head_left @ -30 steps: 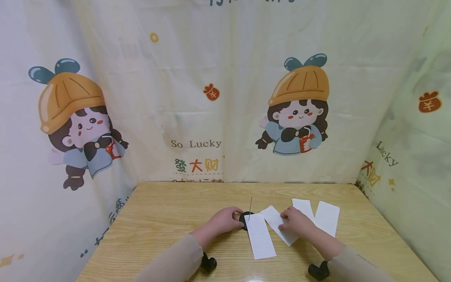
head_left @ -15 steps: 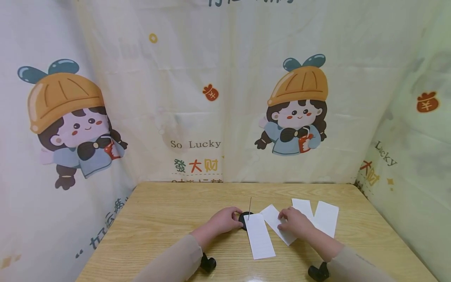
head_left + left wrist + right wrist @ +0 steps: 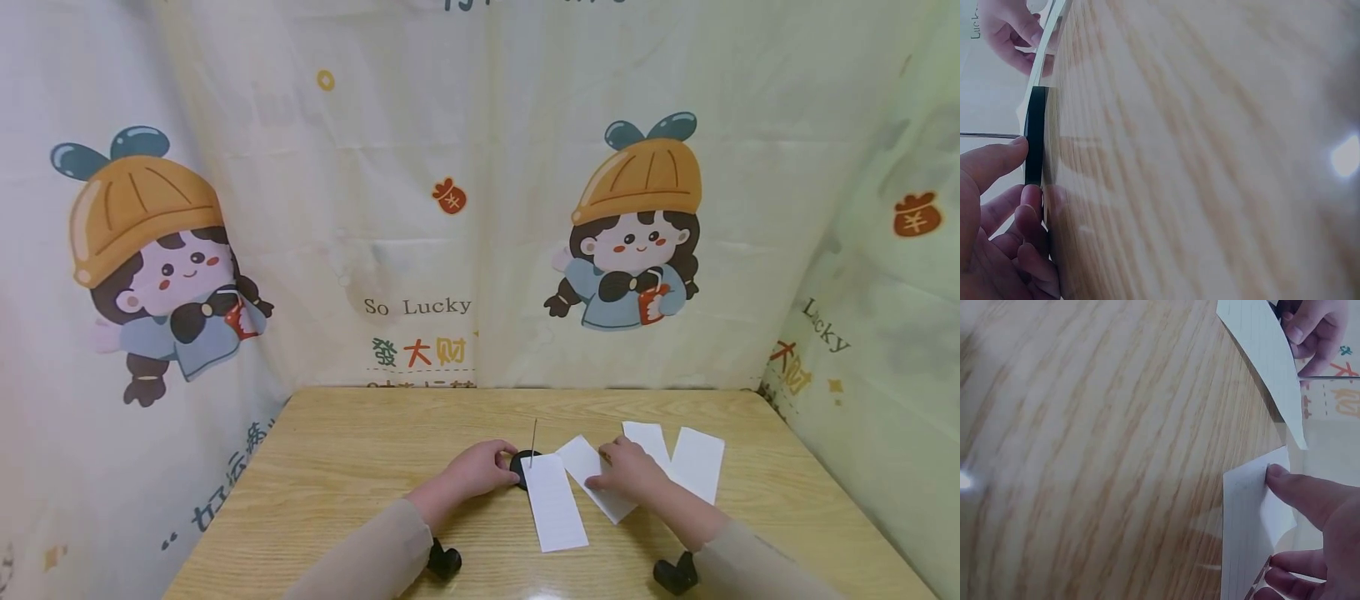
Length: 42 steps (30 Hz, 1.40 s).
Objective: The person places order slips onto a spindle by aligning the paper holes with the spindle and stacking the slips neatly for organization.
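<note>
A bill spike has a round black base (image 3: 1035,134) and a thin upright rod (image 3: 535,437). My left hand (image 3: 480,468) grips the base by its left edge; in the left wrist view the thumb rests on top and the fingers lie at the rim. One white lined paper slip (image 3: 557,508) overlaps the base, its upper left corner at the foot of the rod. My right hand (image 3: 630,473) holds a second slip (image 3: 1244,519), thumb on one long edge and fingers at the other. That slip lies angled to the right of the first.
Two more white slips, a middle one (image 3: 645,437) and a far right one (image 3: 697,462), lie beyond my right hand on the wooden table (image 3: 375,417). A printed curtain (image 3: 517,208) hangs along the back and sides. Black wrist mounts (image 3: 445,561) sit below the sleeves.
My right thumb and fingers have spread slightly apart over the second slip. The left hand, the bill spike and the first slip stay in place.
</note>
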### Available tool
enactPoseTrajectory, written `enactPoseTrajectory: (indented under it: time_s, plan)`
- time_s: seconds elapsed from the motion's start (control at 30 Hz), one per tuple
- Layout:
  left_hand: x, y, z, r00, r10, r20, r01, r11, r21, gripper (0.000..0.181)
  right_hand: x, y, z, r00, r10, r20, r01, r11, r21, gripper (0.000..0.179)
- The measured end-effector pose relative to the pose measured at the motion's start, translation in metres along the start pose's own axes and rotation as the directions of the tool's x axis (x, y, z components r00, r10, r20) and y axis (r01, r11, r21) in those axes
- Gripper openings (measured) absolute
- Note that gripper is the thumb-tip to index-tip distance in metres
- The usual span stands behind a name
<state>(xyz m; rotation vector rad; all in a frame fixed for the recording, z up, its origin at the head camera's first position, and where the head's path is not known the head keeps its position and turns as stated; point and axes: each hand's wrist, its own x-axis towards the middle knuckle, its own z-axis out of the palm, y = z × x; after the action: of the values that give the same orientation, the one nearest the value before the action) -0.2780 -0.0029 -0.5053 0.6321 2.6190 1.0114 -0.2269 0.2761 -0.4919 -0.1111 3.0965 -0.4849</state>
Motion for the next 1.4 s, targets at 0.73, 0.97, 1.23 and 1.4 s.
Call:
enactPoseTrajectory:
  time_s: [0.73, 0.97, 1.23, 1.4]
  plan:
    - [-0.0010, -0.0008, -0.0010, 1.000, 0.007, -0.012, -0.007, 1.000, 0.009, 0.040, 0.0026, -0.0017, 0.0014, 0.999, 0.016, -0.037, -0.015, 1.000, 0.014, 0.034]
    - [-0.0003, -0.0008, -0.0009, 1.000, 0.006, -0.013, -0.006, 1.000, 0.005, 0.040, 0.0030, -0.0024, 0.0009, 0.997, 0.058, -0.041, -0.054, 0.995, 0.086, 0.040]
    - [-0.0019, -0.0002, -0.0008, 1.000, 0.015, -0.011, -0.015, 1.000, -0.007, 0.039, 0.0030, -0.0004, 0.0014, 0.998, 0.065, -0.011, -0.063, 0.988, 0.139, 0.050]
    - [-0.0023, 0.0005, -0.0005, 1.000, 0.012, -0.011, -0.012, 1.000, -0.009, 0.039, 0.0020, 0.0014, -0.0011, 0.998, 0.067, 0.006, -0.067, 0.975, 0.211, 0.039]
